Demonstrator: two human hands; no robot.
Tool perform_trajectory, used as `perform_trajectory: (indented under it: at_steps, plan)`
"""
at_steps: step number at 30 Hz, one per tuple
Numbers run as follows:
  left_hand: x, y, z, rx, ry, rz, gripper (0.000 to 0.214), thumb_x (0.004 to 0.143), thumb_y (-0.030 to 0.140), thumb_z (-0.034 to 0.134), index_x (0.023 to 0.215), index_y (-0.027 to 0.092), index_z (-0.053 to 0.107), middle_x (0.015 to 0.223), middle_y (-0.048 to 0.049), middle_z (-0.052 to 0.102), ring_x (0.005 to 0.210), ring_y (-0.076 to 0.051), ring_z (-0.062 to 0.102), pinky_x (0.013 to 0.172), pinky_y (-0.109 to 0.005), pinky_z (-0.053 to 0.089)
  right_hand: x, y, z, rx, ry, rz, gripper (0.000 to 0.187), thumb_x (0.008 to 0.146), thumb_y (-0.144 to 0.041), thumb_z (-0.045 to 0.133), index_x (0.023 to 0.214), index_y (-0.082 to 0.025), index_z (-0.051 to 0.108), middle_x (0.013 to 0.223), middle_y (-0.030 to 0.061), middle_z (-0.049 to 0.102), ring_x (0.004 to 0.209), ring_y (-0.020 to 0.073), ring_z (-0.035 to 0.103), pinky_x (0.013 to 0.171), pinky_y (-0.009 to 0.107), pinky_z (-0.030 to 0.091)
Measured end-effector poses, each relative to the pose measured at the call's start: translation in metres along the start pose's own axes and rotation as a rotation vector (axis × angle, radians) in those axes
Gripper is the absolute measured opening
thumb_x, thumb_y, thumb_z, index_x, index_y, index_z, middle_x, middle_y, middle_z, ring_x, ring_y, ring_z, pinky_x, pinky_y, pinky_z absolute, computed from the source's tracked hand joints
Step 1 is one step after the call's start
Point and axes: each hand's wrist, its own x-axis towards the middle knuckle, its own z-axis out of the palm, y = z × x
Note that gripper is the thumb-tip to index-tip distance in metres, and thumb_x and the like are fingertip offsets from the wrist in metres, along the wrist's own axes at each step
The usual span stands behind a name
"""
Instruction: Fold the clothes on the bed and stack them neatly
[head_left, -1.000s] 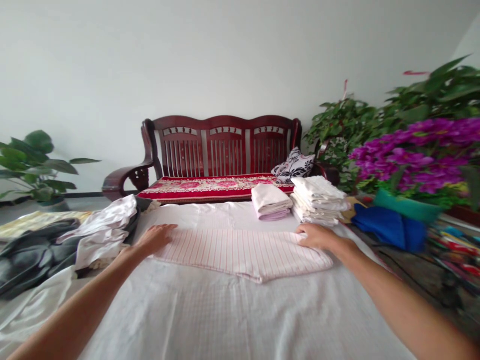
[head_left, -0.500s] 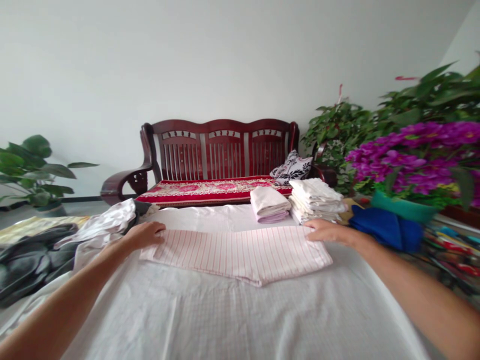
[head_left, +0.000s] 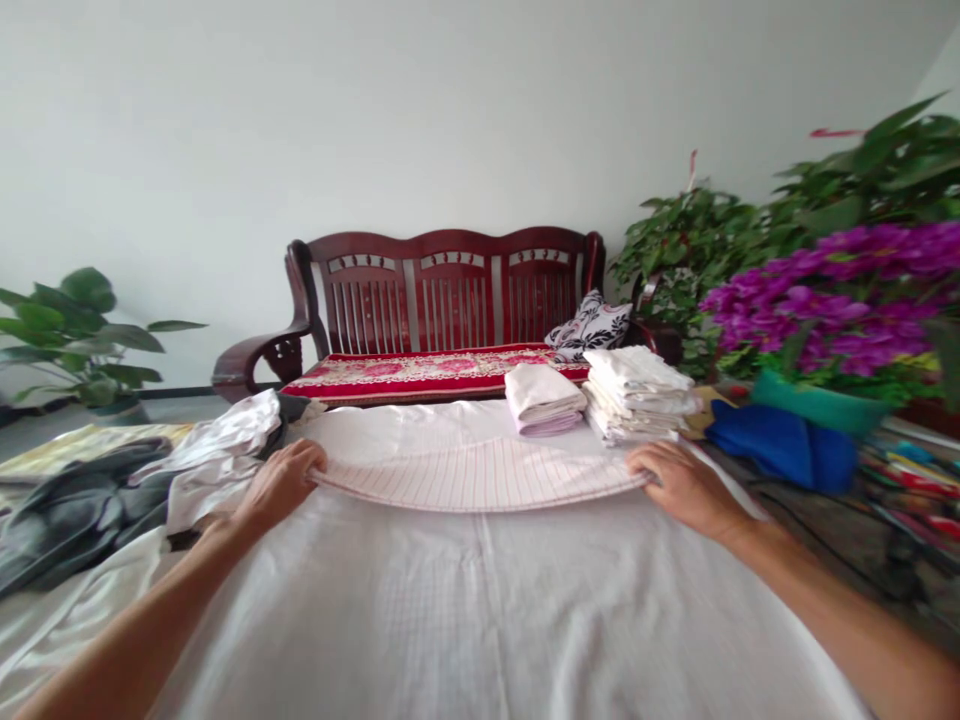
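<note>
Pink-striped cloth (head_left: pixel 480 480) sagging towards the far edge of the desk (head_left: pixel 450 620).
Our left hand (head_left: pixel 289 474) and right hand (head_left: pixel 679 485) pinch its ends, fingers closed; we judge a fold in hand, the next move calling for even tension.

I'm honestly not spotting any readable text, labels, brands or numbers; the colourful clutter (head_left: pixel 919 490) beyond the right edge of the surface (head_left: pixel 420 620) is looking too blurry.
</note>
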Motion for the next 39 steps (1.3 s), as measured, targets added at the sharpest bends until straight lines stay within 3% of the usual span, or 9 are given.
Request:
perform_trajectory:
  at_steps: [5,11,15,22,25,28,35,39]
  plan:
    - [-0.022,0.007,0.009,0.009,-0.041,0.016,0.011,0.074,0.019,0.049,0.081,0.022,0.058,0.09,-0.0048,0.066,0.086,-0.022,0.062,0.079,-0.03,0.045,-0.031,-0.001,0.014,-0.052,-0.083,-0.024,0.031,0.069,-0.004,0.047,0.085,-0.024,0.063,0.097,0.0044,0.07,0.097,0.0229,0.062,0.085,0.034,0.047]
    - [-0.028,0.013,0.003,0.029,-0.122,0.046,0.031,0.068,0.005,0.039,0.079,0.023,0.062,0.09,-0.0046,0.067,0.089,-0.023,0.062,0.088,-0.035,0.043,-0.031,-0.011,0.004,-0.024,-0.174,-0.036,0.038,0.062,-0.001,0.045,0.085,-0.025,0.064,0.101,0.0038,0.069,0.1,0.0227,0.061,0.089,0.035,0.046]
    - [-0.032,0.028,0.004,-0.004,-0.065,0.011,0.035,0.063,0.005,0.039,0.079,0.022,0.064,0.094,-0.0054,0.069,0.093,-0.024,0.063,0.09,-0.035,0.044,-0.028,-0.02,-0.002,0.006,-0.153,-0.027,0.035,0.064,-0.003,0.049,0.086,-0.025,0.066,0.102,0.0039,0.07,0.102,0.0236,0.061,0.09,0.035,0.046]
    - [-0.029,0.056,0.027,-0.135,-0.062,0.039,0.03,0.082,0.015,0.04,0.095,0.023,0.065,0.104,-0.0055,0.069,0.101,-0.023,0.063,0.091,-0.033,0.047,-0.023,-0.031,0.003,-0.045,-0.198,-0.116,0.013,0.084,-0.018,0.057,0.083,-0.024,0.068,0.093,0.0036,0.069,0.097,0.0227,0.058,0.087,0.035,0.044]
    - [-0.028,0.058,0.034,-0.169,-0.081,0.0,0.027,0.093,0.029,0.036,0.091,0.023,0.063,0.1,-0.006,0.068,0.092,-0.021,0.063,0.088,-0.033,0.048,-0.026,-0.031,0.003,-0.075,-0.194,-0.128,0.015,0.09,-0.019,0.054,0.082,-0.024,0.065,0.09,0.0037,0.067,0.095,0.0219,0.058,0.086,0.035,0.043]
    - [-0.028,0.06,0.035,-0.162,-0.078,-0.018,0.03,0.096,0.035,0.035,0.088,0.022,0.061,0.097,-0.0062,0.067,0.088,-0.021,0.062,0.085,-0.033,0.049,-0.033,-0.03,0.001,-0.082,-0.181,-0.148,0.016,0.093,-0.019,0.052,0.085,-0.024,0.066,0.091,0.0039,0.067,0.097,0.022,0.058,0.089,0.036,0.042]
    - [-0.022,0.066,0.031,-0.059,-0.104,-0.053,0.026,0.088,0.021,0.037,0.085,0.022,0.062,0.095,-0.0058,0.066,0.088,-0.023,0.063,0.08,-0.033,0.047,-0.043,-0.031,-0.003,-0.056,-0.195,-0.137,0.02,0.085,-0.009,0.051,0.084,-0.023,0.064,0.092,0.0038,0.066,0.095,0.0213,0.058,0.088,0.035,0.042]
    - [-0.009,0.089,0.03,0.029,-0.143,-0.103,0.028,0.081,0.013,0.039,0.081,0.023,0.065,0.091,-0.0051,0.068,0.085,-0.024,0.063,0.073,-0.033,0.044,-0.027,-0.039,-0.003,-0.01,-0.104,-0.081,0.026,0.08,-0.004,0.046,0.082,-0.023,0.065,0.09,0.0039,0.068,0.093,0.0212,0.058,0.086,0.033,0.043]
